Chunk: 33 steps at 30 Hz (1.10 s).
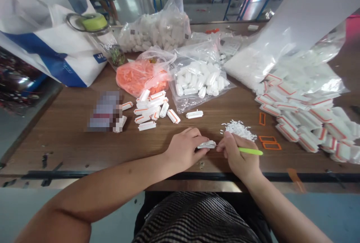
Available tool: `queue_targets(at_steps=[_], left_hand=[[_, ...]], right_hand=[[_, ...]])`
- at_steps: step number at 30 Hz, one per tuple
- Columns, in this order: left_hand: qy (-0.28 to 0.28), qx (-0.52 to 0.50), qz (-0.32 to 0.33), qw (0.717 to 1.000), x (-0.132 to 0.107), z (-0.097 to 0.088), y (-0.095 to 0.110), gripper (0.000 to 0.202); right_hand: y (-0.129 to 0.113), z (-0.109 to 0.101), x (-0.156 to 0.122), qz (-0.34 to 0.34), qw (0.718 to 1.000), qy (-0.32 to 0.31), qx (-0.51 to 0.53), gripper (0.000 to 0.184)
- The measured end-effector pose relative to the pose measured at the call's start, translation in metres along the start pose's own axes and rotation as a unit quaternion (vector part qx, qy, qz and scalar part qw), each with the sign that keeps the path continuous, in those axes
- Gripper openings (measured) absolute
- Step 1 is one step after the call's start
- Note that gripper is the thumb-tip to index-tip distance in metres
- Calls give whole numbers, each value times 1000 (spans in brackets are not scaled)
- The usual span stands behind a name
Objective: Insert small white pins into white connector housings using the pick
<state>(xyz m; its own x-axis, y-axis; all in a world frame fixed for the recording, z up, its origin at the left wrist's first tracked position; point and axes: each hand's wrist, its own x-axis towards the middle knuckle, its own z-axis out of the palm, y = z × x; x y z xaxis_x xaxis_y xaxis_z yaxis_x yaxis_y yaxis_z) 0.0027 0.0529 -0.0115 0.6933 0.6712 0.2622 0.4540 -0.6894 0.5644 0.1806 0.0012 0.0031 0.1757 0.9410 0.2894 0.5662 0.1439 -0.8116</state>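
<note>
My left hand [184, 148] is closed on a small white plastic part [206, 145], held just above the brown table [70, 141] near its front edge. My right hand [239, 155] pinches a thin green-handled tool [250, 151] whose tip meets the white part. A small heap of tiny white pieces [239, 128] lies just beyond my right hand. Three loose orange rectangular rings [267, 138] lie to the right of it.
A pile of white parts with orange rings [152, 108] lies left of centre. At right is a bigger pile of the same parts [303, 111]. Behind are clear bags of white parts [199, 80], an orange bag [139, 76], a green-lidded jar [104, 38] and a blue-white bag [56, 48].
</note>
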Motion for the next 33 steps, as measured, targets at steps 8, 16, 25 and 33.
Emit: queue_targets(at_steps=[8, 16, 25, 33], left_hand=[[18, -10, -3, 1000, -1, 2, 0, 19], [18, -4, -17, 1000, -2, 4, 0, 20], [9, -9, -27, 1000, -1, 3, 2, 20], [-1, -9, -35, 999, -1, 2, 2, 20]], right_hand=[[4, 0, -4, -7, 999, 29, 41, 48], [-2, 0, -3, -54, 998, 10, -21, 44], [0, 0, -6, -63, 997, 18, -32, 44], [2, -2, -6, -46, 998, 40, -35, 48]])
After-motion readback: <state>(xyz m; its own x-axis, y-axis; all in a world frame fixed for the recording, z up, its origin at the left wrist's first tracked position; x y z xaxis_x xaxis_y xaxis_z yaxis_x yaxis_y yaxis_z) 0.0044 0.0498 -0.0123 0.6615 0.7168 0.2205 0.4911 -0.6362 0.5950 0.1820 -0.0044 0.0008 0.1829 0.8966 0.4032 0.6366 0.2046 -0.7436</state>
